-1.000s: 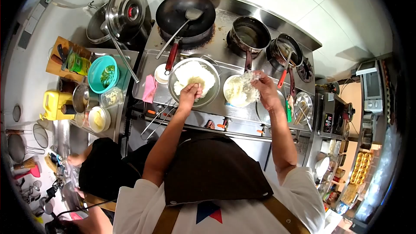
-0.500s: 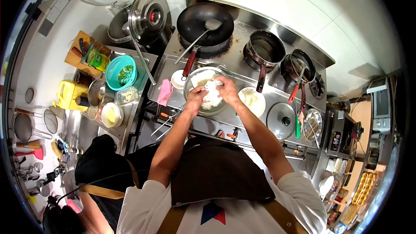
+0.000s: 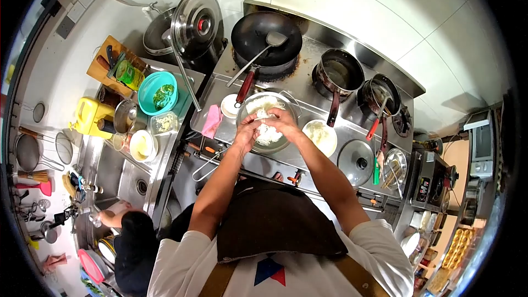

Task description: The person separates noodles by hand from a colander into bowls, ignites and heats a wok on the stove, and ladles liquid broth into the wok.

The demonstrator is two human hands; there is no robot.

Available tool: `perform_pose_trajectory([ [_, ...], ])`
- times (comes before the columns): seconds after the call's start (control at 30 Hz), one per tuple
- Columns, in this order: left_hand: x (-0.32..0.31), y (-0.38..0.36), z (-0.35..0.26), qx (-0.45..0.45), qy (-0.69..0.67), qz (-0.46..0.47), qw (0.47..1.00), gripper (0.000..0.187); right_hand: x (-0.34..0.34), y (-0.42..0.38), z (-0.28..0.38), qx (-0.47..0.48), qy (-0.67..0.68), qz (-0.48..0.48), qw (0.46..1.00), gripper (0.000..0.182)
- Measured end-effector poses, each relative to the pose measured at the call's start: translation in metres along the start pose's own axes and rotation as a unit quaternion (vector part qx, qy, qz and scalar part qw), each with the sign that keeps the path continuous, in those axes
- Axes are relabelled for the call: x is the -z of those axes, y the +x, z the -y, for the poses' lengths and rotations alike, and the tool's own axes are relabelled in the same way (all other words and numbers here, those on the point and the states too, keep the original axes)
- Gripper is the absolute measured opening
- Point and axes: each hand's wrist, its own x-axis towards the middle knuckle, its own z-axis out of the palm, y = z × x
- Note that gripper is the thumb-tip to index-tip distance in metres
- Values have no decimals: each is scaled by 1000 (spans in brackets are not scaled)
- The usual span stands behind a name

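Observation:
Over a round metal basin (image 3: 246, 111) on the steel counter, my two hands meet with fingertips together. My left hand (image 3: 249, 132) and my right hand (image 3: 281, 122) are both closed on a clump of white noodles (image 3: 269, 135), partly hidden by the fingers. More white noodles (image 3: 265, 102) lie in the basin beyond my hands. Just right of the basin stands a round bowl (image 3: 320, 137) with pale contents. A small white bowl (image 3: 230, 105) and a pink cloth (image 3: 212, 121) are on its left.
Behind the basin are a wok (image 3: 269, 33) with a spatula and two pans. A glass lid (image 3: 355, 162) lies at the right. On the left counter stand a turquoise bowl (image 3: 157, 80) of greens and a yellow jug (image 3: 91, 116). Another person's arm (image 3: 114, 219) reaches into the sink.
My hands have come closer together, and the noodles between them are now more covered by the fingers. The other person has moved back at left, arm now at the sink. The view has shifted slightly.

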Motion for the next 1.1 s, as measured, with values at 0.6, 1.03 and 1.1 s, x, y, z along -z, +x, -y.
perform_pose_trajectory([
  [0.6,13,2,2,-49,49,10,998,17,8,5,-6,-17,51,-16,998,26],
  [1.03,1,-6,-8,1,-21,103,994,24,25,-9,32,36,100,12,994,27],
  [1.1,-1,-2,-4,7,-17,113,993,23,17,-10,37,37,71,16,997,27],
])
